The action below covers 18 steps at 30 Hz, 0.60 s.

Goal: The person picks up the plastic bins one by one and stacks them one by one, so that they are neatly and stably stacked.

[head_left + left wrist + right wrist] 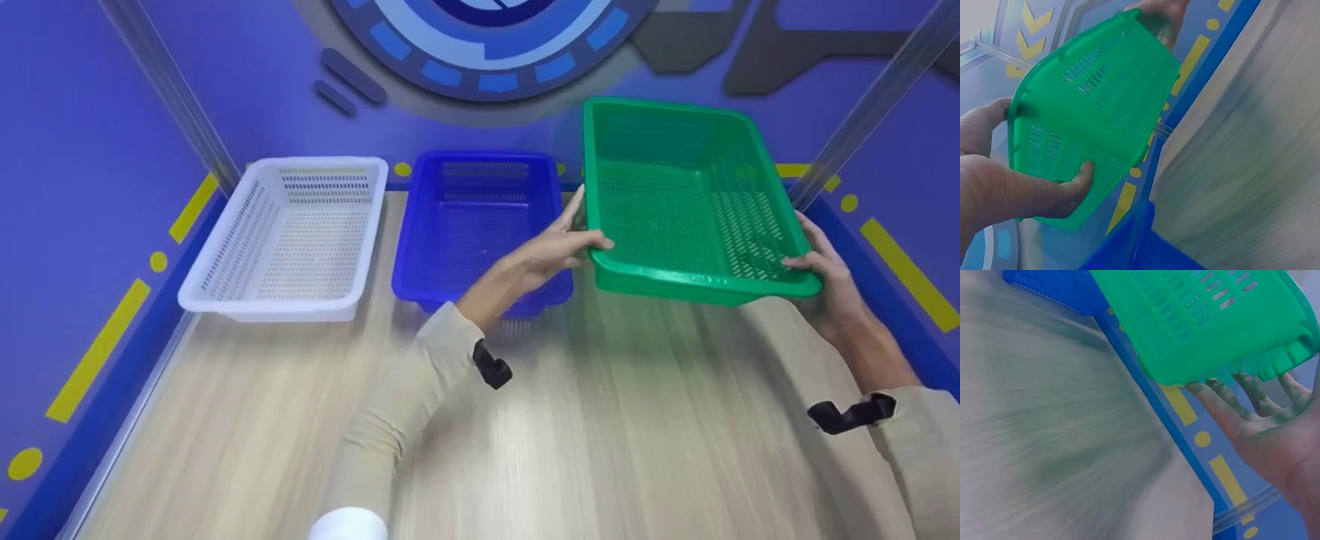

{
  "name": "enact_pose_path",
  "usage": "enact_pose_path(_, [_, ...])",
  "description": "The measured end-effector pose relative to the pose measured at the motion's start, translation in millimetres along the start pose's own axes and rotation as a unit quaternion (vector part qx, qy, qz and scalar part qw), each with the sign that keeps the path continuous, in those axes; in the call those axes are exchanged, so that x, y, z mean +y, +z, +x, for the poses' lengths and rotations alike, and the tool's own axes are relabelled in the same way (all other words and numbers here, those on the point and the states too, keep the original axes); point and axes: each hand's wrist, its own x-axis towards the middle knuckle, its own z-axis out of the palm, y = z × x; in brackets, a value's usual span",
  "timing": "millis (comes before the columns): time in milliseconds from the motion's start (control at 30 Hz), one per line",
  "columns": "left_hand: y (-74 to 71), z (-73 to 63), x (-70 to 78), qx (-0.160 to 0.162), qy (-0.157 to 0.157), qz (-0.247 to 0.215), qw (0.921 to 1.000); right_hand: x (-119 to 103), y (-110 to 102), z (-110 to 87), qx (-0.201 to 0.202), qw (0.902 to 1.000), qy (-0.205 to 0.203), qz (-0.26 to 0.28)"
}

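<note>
Both hands hold a green plastic basket [652, 202] in the air above the right part of the table, its open side tilted toward me. My left hand [551, 251] grips the left rim, thumb over the edge; in the left wrist view, fingers of that hand [1022, 185] press the slotted outer wall. On the right side my right hand [829, 281] holds the near corner, thumb on the rim. The right wrist view has its fingers against the outside of the green basket [1213, 332]. A blue basket [480, 247] stands just left, partly hidden by my left hand.
A white basket [319, 247] sits on the wood-patterned table [487, 450] at the far left. Blue panels [75, 150] with yellow marks wall in the back and sides, with clear posts [176, 97] at the back corners.
</note>
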Motion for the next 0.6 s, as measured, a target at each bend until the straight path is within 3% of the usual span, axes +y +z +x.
enact_pose_path(600, [-22.9,-13.5,10.5,-0.027,0.023,0.033,0.9988,-11,23,4.7,-0.037,0.9983,-0.008,-0.044])
